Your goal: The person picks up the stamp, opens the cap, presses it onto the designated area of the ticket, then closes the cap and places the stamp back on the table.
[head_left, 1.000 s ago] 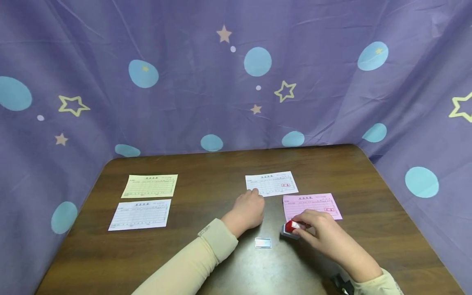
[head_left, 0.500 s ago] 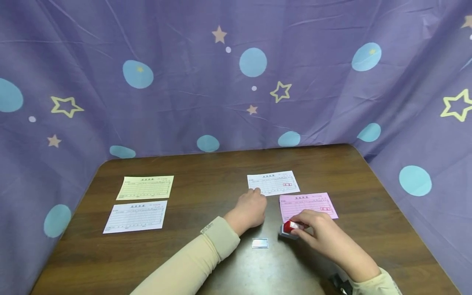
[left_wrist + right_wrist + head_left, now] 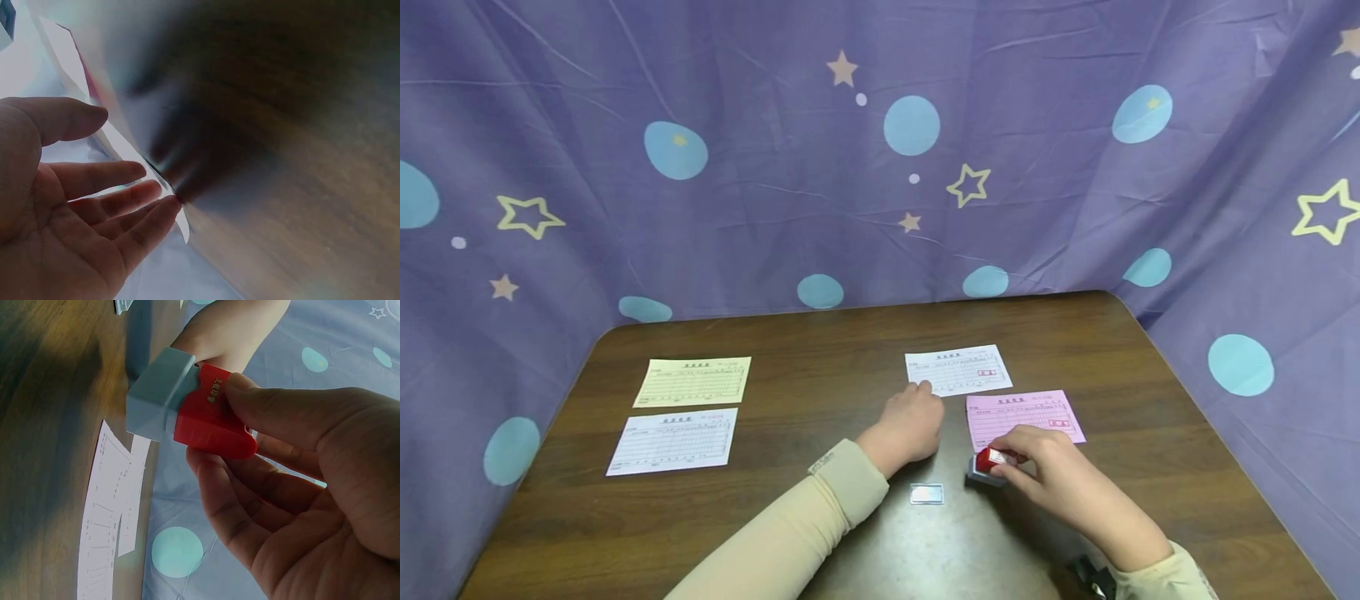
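My right hand (image 3: 1048,471) pinches a red stamp (image 3: 215,415) between thumb and fingers. A grey-blue base (image 3: 159,397) is fitted on the stamp's end. They are held just above the table, at the near edge of a pink slip (image 3: 1022,417). Relaxed, extended fingers of my left hand (image 3: 94,206) touch the near edge of a white slip (image 3: 958,371) behind the pink one; the thumb stands apart. Both slips carry a small red boxed mark at the right. A small pale rectangular piece (image 3: 927,494) lies on the table between my hands.
At the table's left, a yellow slip (image 3: 692,383) lies behind another white slip (image 3: 673,442); neither shows a red mark. The brown wooden table (image 3: 812,358) is enclosed by a purple curtain (image 3: 760,183). A small black object (image 3: 1092,577) is by the right cuff.
The head view has turned slightly right. My left hand and the white slip under its fingers have shifted a little to the right. The right hand keeps its grip on the stamp.
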The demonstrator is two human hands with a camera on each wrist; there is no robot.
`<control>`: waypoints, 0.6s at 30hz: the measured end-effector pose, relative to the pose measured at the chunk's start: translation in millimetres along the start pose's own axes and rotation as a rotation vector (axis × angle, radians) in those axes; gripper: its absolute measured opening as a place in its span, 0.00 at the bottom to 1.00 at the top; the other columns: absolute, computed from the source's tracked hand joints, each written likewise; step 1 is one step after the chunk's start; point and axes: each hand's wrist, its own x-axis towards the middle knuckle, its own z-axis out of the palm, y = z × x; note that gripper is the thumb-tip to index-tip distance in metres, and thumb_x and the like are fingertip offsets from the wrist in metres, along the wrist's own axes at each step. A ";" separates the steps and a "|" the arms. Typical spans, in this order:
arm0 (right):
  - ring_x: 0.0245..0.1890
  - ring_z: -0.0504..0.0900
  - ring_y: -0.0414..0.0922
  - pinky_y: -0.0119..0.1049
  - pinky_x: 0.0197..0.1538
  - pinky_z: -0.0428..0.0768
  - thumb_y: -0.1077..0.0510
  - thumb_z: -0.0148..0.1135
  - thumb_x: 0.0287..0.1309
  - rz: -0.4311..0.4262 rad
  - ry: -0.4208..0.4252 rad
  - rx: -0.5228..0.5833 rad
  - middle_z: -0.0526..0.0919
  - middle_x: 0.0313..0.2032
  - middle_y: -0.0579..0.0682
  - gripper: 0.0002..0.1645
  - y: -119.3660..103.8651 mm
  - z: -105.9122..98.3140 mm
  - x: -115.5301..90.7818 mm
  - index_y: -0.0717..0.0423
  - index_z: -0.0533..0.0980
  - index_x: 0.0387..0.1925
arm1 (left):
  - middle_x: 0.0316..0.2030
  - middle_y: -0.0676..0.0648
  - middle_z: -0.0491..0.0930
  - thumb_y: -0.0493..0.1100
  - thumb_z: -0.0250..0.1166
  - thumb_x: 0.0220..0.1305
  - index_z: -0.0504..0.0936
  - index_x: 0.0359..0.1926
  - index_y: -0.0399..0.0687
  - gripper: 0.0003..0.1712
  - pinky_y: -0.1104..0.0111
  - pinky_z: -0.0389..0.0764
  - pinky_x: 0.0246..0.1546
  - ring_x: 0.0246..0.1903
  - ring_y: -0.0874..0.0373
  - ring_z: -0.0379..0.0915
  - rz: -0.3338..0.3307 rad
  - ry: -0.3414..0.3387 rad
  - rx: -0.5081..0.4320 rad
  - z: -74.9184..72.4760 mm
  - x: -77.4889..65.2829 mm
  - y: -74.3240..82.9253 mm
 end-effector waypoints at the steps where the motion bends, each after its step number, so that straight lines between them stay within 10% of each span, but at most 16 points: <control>1: 0.29 0.75 0.32 0.30 0.32 0.77 0.67 0.79 0.46 0.000 0.000 0.000 0.79 0.29 0.35 0.14 0.1 0.0 0.1 0.54 0.83 0.35 | 0.40 0.43 0.75 0.44 0.69 0.59 0.85 0.40 0.39 0.13 0.58 0.81 0.40 0.43 0.50 0.74 0.001 0.002 -0.001 0.2 -0.4 -0.7; 18: 0.29 0.75 0.31 0.33 0.31 0.78 0.68 0.78 0.46 0.012 -0.014 0.007 0.79 0.29 0.35 0.14 -1.5 2.2 2.4 0.54 0.83 0.36 | 0.37 0.46 0.75 0.40 0.67 0.58 0.85 0.32 0.43 0.04 0.59 0.81 0.36 0.39 0.53 0.75 0.033 0.054 -0.002 6.1 -1.3 -7.7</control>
